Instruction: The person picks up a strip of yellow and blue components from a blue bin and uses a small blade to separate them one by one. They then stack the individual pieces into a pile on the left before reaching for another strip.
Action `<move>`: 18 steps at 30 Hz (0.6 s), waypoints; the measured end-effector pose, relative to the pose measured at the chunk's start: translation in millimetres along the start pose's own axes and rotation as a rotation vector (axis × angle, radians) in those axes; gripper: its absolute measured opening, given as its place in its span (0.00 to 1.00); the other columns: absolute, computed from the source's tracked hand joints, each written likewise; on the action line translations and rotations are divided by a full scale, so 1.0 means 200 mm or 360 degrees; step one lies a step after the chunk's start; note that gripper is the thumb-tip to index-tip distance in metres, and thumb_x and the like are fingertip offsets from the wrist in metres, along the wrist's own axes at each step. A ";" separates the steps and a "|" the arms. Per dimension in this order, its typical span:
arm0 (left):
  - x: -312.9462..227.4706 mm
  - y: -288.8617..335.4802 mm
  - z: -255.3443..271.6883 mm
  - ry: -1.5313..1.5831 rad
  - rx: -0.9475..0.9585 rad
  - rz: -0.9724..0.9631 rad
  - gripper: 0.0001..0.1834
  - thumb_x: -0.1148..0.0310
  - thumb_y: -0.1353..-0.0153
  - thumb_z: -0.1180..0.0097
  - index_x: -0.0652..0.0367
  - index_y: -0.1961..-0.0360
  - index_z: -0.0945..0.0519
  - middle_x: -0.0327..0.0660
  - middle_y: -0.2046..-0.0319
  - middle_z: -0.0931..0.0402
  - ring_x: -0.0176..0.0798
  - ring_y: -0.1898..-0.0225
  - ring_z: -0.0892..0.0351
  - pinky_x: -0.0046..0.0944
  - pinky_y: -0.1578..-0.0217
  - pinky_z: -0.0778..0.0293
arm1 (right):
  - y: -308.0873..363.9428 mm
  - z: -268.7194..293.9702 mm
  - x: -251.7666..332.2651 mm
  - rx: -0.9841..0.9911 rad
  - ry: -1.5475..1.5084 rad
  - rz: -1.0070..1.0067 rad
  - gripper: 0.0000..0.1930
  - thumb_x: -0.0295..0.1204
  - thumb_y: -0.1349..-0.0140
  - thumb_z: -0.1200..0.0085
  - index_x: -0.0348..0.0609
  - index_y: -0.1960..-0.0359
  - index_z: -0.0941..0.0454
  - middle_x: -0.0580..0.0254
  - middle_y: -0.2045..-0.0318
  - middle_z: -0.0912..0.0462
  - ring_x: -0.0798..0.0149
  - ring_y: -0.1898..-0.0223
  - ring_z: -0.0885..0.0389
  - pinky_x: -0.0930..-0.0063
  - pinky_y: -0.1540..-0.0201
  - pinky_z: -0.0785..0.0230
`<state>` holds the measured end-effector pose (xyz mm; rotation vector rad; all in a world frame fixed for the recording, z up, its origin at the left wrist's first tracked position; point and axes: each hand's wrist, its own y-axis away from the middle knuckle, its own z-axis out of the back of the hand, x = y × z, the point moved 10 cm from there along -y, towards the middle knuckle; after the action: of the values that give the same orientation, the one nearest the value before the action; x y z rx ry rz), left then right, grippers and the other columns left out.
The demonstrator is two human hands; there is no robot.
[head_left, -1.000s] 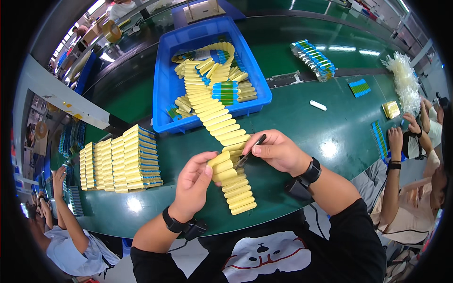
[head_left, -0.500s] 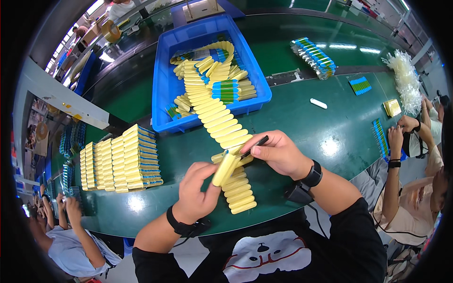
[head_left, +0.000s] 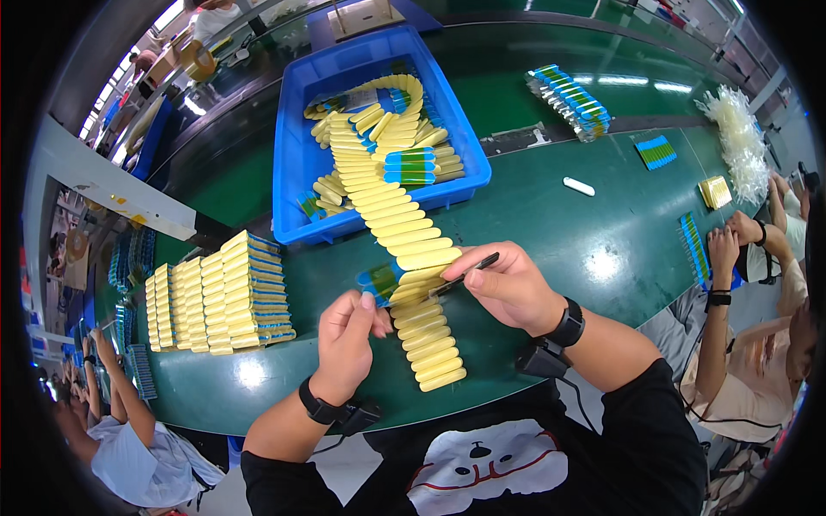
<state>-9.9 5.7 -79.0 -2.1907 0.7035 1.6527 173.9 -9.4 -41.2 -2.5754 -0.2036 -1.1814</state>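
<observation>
Turned over since the earlier frame, the flap (head_left: 379,280) of your yellow strip (head_left: 397,225) now shows its blue-green face. The strip runs from the blue bin (head_left: 294,163) at 12 o'clock toward 6 o'clock. Your right hand (head_left: 508,288), at 4 o'clock, clamps a black tool (head_left: 484,263) aimed toward 8 o'clock. Your left hand (head_left: 347,334) sits at 7 o'clock from the flap; whether it pinches cannot be told. Preferably, tension the flap evenly, clear of the tool.

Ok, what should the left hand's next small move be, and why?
Probably steady the blue-and-green piece: it juts out left of the strip of rounded yellow pieces, close by the left hand, while the right hand holds a slim black tool.
</observation>
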 end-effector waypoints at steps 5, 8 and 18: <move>-0.34 0.07 -0.08 -0.1217 -0.0342 -0.0970 0.26 0.61 0.39 0.37 0.59 0.44 0.32 0.48 0.48 0.31 0.44 0.48 0.31 0.41 0.48 0.35 | 0.01 -0.01 0.02 0.0017 -0.0262 0.0052 0.12 0.27 0.31 0.42 0.31 0.50 0.18 0.50 0.48 0.17 0.60 0.44 0.20 0.64 0.37 0.32; -0.27 0.05 -0.19 -0.0767 0.0064 -0.0799 0.33 0.69 0.41 0.35 0.61 0.37 0.36 0.52 0.45 0.30 0.45 0.44 0.29 0.45 0.41 0.35 | 0.03 -0.04 0.05 0.0041 -0.0366 -0.0048 0.13 0.27 0.31 0.42 0.31 0.50 0.18 0.50 0.47 0.17 0.58 0.44 0.20 0.63 0.37 0.32; -0.18 0.04 -0.22 -0.0209 0.0209 -0.0444 0.44 0.84 0.35 0.44 0.59 0.26 0.57 0.55 0.44 0.23 0.44 0.42 0.21 0.42 0.41 0.28 | 0.07 -0.24 -0.01 0.0491 0.0367 -0.0406 0.09 0.23 0.33 0.39 0.34 0.54 0.15 0.54 0.45 0.22 0.61 0.42 0.24 0.69 0.40 0.32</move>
<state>12.8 -17.3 -32.5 -1.9661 0.4346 1.5443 142.1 -38.3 -16.5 -2.1730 -0.6245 -1.3988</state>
